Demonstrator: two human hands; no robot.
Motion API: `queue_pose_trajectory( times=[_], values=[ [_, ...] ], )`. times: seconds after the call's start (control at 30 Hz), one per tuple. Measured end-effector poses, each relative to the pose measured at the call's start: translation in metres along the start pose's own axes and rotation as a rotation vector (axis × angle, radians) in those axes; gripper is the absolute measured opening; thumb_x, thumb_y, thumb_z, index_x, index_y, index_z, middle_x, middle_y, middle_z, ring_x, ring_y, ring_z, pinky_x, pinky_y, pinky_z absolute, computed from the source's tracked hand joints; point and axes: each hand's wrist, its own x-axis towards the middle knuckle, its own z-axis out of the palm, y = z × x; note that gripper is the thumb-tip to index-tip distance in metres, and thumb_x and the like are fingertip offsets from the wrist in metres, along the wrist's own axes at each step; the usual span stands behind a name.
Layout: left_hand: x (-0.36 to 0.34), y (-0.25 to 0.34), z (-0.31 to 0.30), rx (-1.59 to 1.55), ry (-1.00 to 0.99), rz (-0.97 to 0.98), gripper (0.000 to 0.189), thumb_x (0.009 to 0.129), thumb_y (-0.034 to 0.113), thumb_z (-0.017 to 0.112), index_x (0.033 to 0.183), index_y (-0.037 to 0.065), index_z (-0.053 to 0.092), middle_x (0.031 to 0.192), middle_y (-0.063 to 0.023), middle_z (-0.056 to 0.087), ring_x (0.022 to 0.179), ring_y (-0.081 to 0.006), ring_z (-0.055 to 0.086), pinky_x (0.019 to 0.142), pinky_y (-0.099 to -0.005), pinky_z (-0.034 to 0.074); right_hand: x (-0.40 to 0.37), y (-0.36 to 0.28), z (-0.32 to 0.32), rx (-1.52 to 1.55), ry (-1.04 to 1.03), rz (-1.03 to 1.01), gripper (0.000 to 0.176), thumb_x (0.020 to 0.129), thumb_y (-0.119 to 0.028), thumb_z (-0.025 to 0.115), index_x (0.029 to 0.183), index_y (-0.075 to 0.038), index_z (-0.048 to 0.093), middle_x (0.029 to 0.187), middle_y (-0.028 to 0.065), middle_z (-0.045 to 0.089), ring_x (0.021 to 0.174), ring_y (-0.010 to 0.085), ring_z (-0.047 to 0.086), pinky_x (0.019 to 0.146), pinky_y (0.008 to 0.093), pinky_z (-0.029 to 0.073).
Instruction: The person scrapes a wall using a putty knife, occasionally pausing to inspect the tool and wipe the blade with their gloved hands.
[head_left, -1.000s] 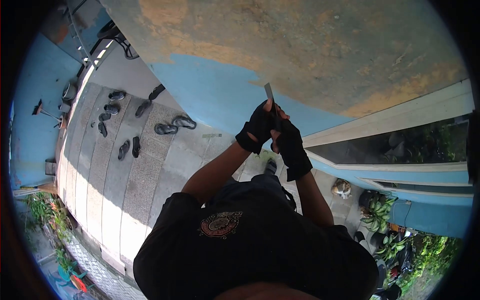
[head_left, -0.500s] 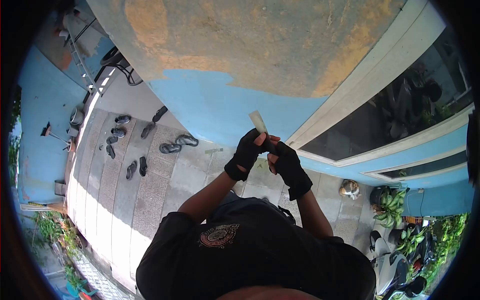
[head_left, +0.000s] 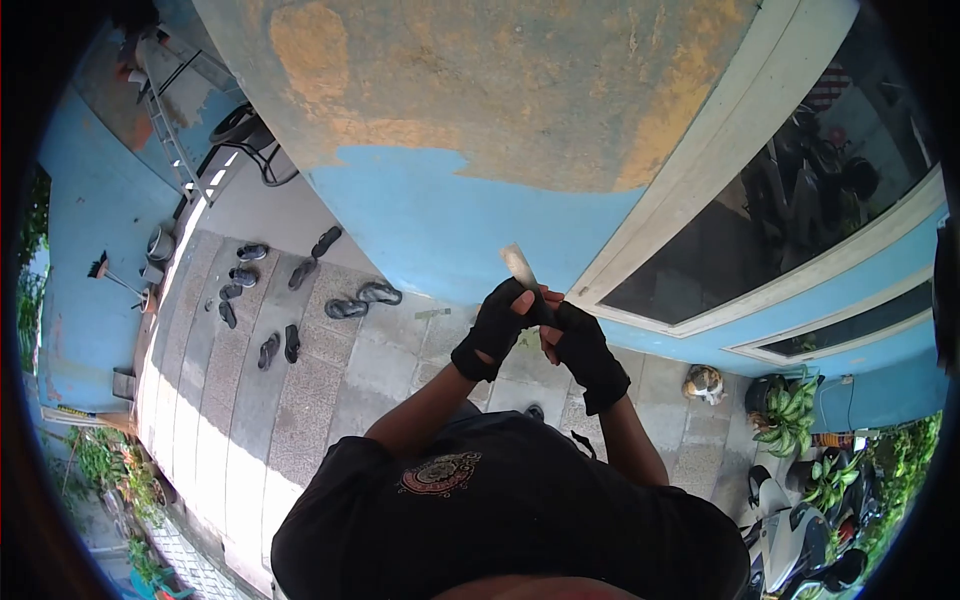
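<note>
Close in front of my chest, both hands in black fingerless gloves meet around a scraper (head_left: 518, 266) with a flat metal blade and a dark handle. The blade points up and away toward the wall, apart from it as far as I can see. My left hand (head_left: 497, 325) is closed, its thumb and fingers pinching the scraper where blade and handle join. Lower down, my right hand (head_left: 590, 352) is wrapped around the handle end, which its fingers partly hide. Beyond is a wall, bare and patchy orange-grey (head_left: 480, 80) above, blue paint (head_left: 450, 220) below.
A white-framed window (head_left: 690, 325) runs along the right. Several sandals and shoes (head_left: 348, 309) lie on the paving at left, near a ladder (head_left: 170, 135) and a broom (head_left: 115, 279). A cat (head_left: 703, 383), a potted plant (head_left: 787, 420) and a motorbike (head_left: 785, 535) are at right.
My view has shifted slightly. Both hands and the scraper sit a little lower and further right in view, and more of the dark handle shows between the hands.
</note>
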Motion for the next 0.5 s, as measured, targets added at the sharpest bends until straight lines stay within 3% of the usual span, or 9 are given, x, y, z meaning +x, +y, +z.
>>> queue_pose_trajectory(
  times=[0.5],
  values=[
    [0.031, 0.079, -0.070, 0.091, -0.244, -0.146, 0.035, 0.099, 0.028, 0.054, 0.109, -0.005, 0.056, 0.112, -0.0246, 0.064, 0.099, -0.0292, 0.067, 0.092, -0.0402, 0.052, 0.042, -0.013, 0.097, 0.110, 0.326, -0.034, 0.045, 0.089, -0.001, 0.053, 0.134, 0.000, 0.052, 0.071, 0.0017, 0.055, 0.054, 0.0079, 0.051, 0.049, 0.0238, 0.043]
  ],
)
